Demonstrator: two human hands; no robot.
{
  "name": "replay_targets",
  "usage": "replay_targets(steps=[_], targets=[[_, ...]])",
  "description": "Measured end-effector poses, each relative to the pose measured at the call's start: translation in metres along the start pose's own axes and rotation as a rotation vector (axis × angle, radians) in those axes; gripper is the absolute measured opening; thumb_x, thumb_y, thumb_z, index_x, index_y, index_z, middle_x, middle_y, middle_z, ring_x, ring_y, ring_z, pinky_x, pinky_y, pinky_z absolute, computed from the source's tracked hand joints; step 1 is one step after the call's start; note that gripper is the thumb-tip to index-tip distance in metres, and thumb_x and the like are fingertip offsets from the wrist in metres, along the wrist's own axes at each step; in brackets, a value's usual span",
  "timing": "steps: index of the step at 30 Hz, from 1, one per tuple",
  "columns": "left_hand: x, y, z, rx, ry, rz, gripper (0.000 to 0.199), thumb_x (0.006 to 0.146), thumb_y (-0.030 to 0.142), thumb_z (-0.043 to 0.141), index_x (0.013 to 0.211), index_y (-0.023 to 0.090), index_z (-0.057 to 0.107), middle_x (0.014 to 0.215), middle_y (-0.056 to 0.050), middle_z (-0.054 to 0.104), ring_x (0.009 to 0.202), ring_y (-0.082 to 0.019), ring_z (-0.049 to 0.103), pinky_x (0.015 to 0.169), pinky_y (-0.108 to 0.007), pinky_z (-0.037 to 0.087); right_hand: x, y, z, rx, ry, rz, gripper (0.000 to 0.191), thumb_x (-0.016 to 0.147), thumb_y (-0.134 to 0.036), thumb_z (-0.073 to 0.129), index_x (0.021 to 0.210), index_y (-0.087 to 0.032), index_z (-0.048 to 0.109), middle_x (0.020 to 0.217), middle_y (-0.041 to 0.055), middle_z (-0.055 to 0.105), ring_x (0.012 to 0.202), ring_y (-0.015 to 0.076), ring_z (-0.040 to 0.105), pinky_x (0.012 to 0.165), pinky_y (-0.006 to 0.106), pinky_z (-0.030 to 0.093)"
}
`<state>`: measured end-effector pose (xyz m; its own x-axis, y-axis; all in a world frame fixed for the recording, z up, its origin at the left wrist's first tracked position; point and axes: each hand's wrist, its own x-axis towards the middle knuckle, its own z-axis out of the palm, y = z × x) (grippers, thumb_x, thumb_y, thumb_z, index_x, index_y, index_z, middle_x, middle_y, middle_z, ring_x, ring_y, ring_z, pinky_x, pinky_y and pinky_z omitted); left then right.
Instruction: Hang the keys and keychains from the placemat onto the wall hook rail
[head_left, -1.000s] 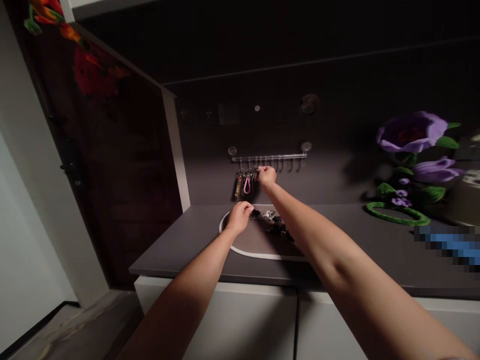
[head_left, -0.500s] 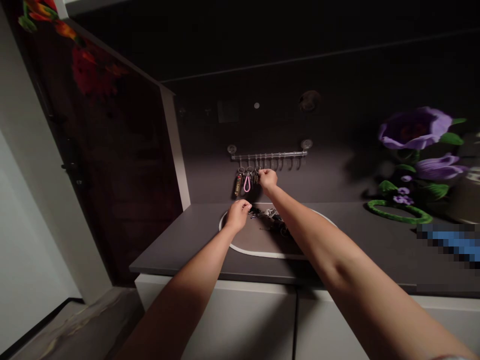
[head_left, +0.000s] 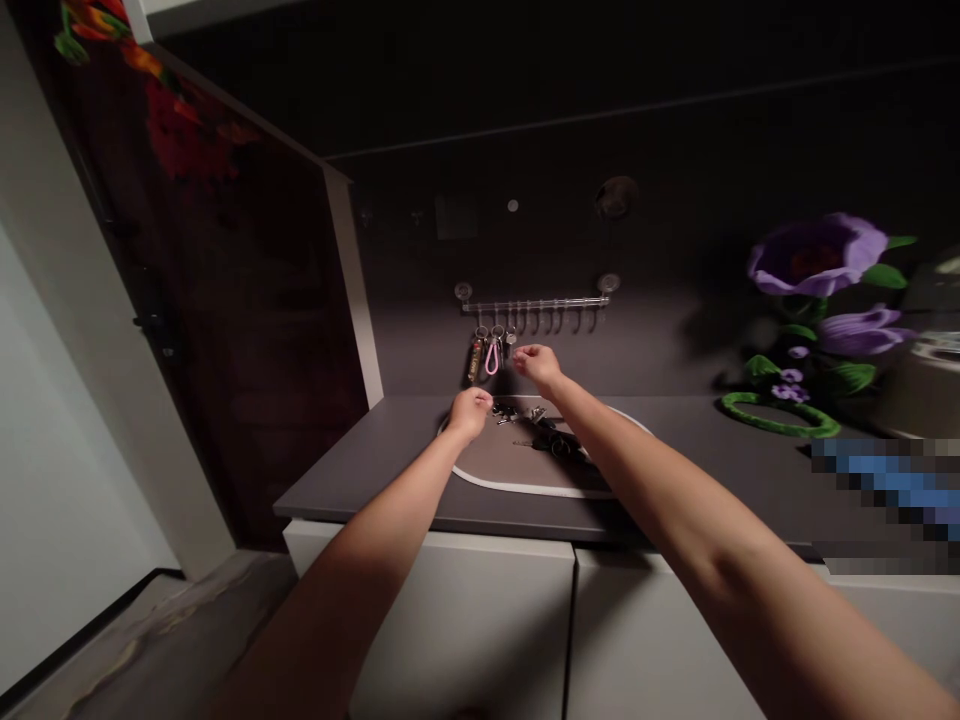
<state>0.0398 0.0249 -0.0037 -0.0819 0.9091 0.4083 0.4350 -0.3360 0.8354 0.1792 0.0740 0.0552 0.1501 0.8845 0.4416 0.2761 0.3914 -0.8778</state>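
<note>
My right hand (head_left: 538, 366) is just below and right of the third hook, its fingers curled together. Whatever may be in its fingertips cannot be made out. Close beside them a small silver key (head_left: 511, 339) hangs from the clear hook rail (head_left: 555, 304). Left of it hang a pink loop keychain (head_left: 492, 357) and a dark keychain with lettering (head_left: 475, 360), each on a metal ring. My left hand (head_left: 471, 408) hovers over the left side of the mat, thumb and fingers closed. Several keys (head_left: 534, 413) and a dark key bundle (head_left: 559, 443) lie on the white-edged mat (head_left: 495, 470).
Purple artificial flowers (head_left: 821, 258) with a green ring base (head_left: 780, 414) stand on the right of the grey counter (head_left: 697, 470). A pixelated blue area (head_left: 892, 480) lies near them. White cabinet doors (head_left: 465, 620) are below; a dark red door (head_left: 247, 350) is on the left.
My right hand has moved slightly down from the third hook, where a key now shows hanging. My left hand stays closed near the mat's left side. The view has shifted a little.
</note>
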Motion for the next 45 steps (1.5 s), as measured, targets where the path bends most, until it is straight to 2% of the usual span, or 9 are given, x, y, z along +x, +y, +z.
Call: replay_targets(steps=[2,4,9,13,17,22,29,33,45], targets=[[0.003,0.002,0.0,0.037,-0.019,-0.04,0.014,0.071,0.009,0.051,0.074,0.012,0.064,0.062,-0.002,0.061,0.051,-0.008,0.05,0.058,-0.023,0.043,-0.013,0.0,-0.006,0.068,-0.064,0.082,0.011,0.071,-0.014,0.05,0.077,-0.011,0.059,0.069,0.0043,0.063,0.054,0.0077,0.053,0.057,0.021,0.044],[0.006,0.005,0.0,0.093,-0.035,-0.046,0.013,0.07,0.008,0.053,0.074,0.012,0.065,0.063,-0.002,0.061,0.051,-0.008,0.049,0.058,-0.023,0.043,-0.024,0.002,-0.012,0.049,-0.128,0.097,0.01,0.07,-0.014,0.051,0.077,-0.012,0.059,0.07,0.0035,0.063,0.056,0.0077,0.053,0.058,0.02,0.043],[0.016,0.007,0.005,0.263,-0.091,0.011,0.015,0.07,0.008,0.055,0.076,0.014,0.067,0.072,-0.004,0.065,0.062,-0.011,0.054,0.066,-0.024,0.044,-0.044,0.016,-0.024,-0.261,-0.208,-0.031,0.012,0.073,-0.017,0.051,0.075,-0.012,0.062,0.07,0.0024,0.064,0.061,0.0079,0.053,0.061,0.019,0.04],[0.022,0.005,0.01,0.42,-0.143,0.156,0.016,0.073,0.012,0.055,0.082,0.017,0.068,0.083,-0.006,0.067,0.076,-0.015,0.058,0.074,-0.026,0.044,-0.051,0.024,-0.031,-0.573,-0.266,-0.162,0.013,0.074,-0.018,0.053,0.077,-0.015,0.065,0.076,0.0042,0.067,0.067,0.0111,0.056,0.065,0.02,0.039],[0.027,-0.001,0.013,0.557,-0.202,0.316,0.018,0.076,0.015,0.054,0.087,0.018,0.069,0.092,-0.008,0.066,0.085,-0.018,0.058,0.079,-0.027,0.042,-0.053,0.03,-0.034,-0.769,-0.326,-0.201,0.016,0.074,-0.017,0.055,0.083,-0.016,0.068,0.085,0.0074,0.069,0.076,0.0155,0.06,0.07,0.022,0.039],[0.028,-0.01,0.016,0.656,-0.249,0.415,0.024,0.079,0.017,0.051,0.095,0.022,0.067,0.097,-0.007,0.064,0.092,-0.018,0.056,0.081,-0.026,0.04,-0.05,0.035,-0.034,-0.745,-0.334,-0.168,0.014,0.073,-0.016,0.057,0.081,-0.017,0.069,0.081,0.0068,0.069,0.073,0.0157,0.06,0.068,0.022,0.039],[0.027,-0.011,0.018,0.722,-0.243,0.436,0.019,0.079,0.017,0.049,0.08,0.02,0.068,0.088,-0.007,0.063,0.084,-0.018,0.056,0.073,-0.026,0.039,-0.051,0.032,-0.03,-0.78,-0.344,-0.192,0.016,0.071,-0.014,0.057,0.081,-0.017,0.07,0.081,0.0069,0.069,0.075,0.0167,0.06,0.069,0.022,0.04],[0.025,-0.008,0.015,0.747,-0.228,0.446,0.019,0.081,0.017,0.047,0.08,0.02,0.066,0.088,-0.007,0.062,0.086,-0.017,0.054,0.073,-0.025,0.038,-0.05,0.032,-0.03,-0.808,-0.363,-0.219,0.016,0.072,-0.014,0.056,0.08,-0.018,0.07,0.084,0.007,0.069,0.078,0.0175,0.06,0.069,0.022,0.039],[0.026,0.0,0.0,0.633,-0.136,0.475,0.019,0.08,0.014,0.043,0.079,0.019,0.062,0.087,-0.005,0.063,0.084,-0.017,0.054,0.075,-0.025,0.038,-0.053,0.024,-0.027,-0.832,-0.369,-0.22,0.02,0.073,-0.014,0.056,0.088,-0.017,0.069,0.089,0.0082,0.069,0.083,0.0182,0.061,0.072,0.022,0.039]])
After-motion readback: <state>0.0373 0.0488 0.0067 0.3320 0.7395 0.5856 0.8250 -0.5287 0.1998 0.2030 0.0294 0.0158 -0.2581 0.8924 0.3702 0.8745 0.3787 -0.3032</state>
